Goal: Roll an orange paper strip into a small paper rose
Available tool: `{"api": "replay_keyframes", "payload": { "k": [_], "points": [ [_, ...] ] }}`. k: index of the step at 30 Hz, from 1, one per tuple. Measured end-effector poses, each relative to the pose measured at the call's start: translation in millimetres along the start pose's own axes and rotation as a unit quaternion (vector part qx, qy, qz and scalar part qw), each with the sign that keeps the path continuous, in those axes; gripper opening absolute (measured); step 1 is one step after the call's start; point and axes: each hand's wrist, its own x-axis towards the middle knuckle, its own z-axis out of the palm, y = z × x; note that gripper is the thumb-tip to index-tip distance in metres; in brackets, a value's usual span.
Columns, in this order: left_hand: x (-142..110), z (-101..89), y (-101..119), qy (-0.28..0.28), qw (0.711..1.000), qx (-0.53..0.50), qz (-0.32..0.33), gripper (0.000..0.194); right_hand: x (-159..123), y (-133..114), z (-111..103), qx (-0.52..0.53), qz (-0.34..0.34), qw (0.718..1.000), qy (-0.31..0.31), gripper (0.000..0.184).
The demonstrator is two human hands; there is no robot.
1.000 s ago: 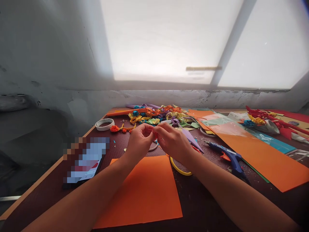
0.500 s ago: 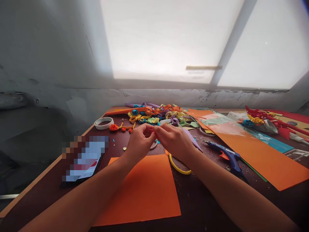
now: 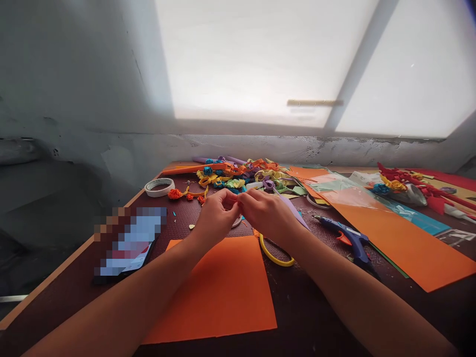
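My left hand [image 3: 219, 210] and my right hand [image 3: 265, 210] meet above the far edge of an orange paper sheet [image 3: 219, 292]. Both are closed, with fingertips pinched together; whatever they hold is hidden by the fingers. A yellow ring-shaped handle [image 3: 275, 258] lies partly under my right wrist. Just left of my left hand, small orange paper flowers [image 3: 174, 194] lie on a yellow strip. A lilac paper piece [image 3: 295, 213] is on the table behind my right hand.
A phone [image 3: 130, 243] and a tape roll [image 3: 159, 187] lie at left. A blue glue gun [image 3: 345, 235] sits right of my right forearm, beside orange sheets [image 3: 401, 238] and plastic film. Curled paper strips [image 3: 238, 173] pile up at the back, before the wall [image 3: 241, 146].
My hands stay together in almost the same pinch. The whole view has shifted very slightly; nothing on the table has visibly moved.
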Motion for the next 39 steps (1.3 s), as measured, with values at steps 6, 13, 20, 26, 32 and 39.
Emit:
{"api": "replay_keyframes", "payload": {
  "k": [6,13,20,26,32,39],
  "points": [
    [-3,1.0,3,-0.005,0.999,0.032,0.022,0.017,1,8,8,0.118,0.064,0.989,0.066,0.01],
    [-5,3.0,2,0.017,0.999,0.015,0.029,0.023,2,6,7,0.219,0.125,0.96,0.119,0.007],
    [-6,3.1,4,0.05,0.997,0.002,0.064,0.021,3,3,13,0.306,0.163,0.922,0.171,0.011],
    [-12,8.6,6,0.054,0.992,-0.004,0.113,0.012,5,-1,16,0.343,0.193,0.893,0.219,0.01],
    [-7,3.6,4,0.067,0.994,-0.034,0.084,0.022,4,-5,14,0.353,0.16,0.897,0.214,0.021],
    [-9,2.0,8,0.081,0.99,-0.04,0.11,0.013,0,-3,9,0.255,0.094,0.938,0.214,0.009]
  ]
}}
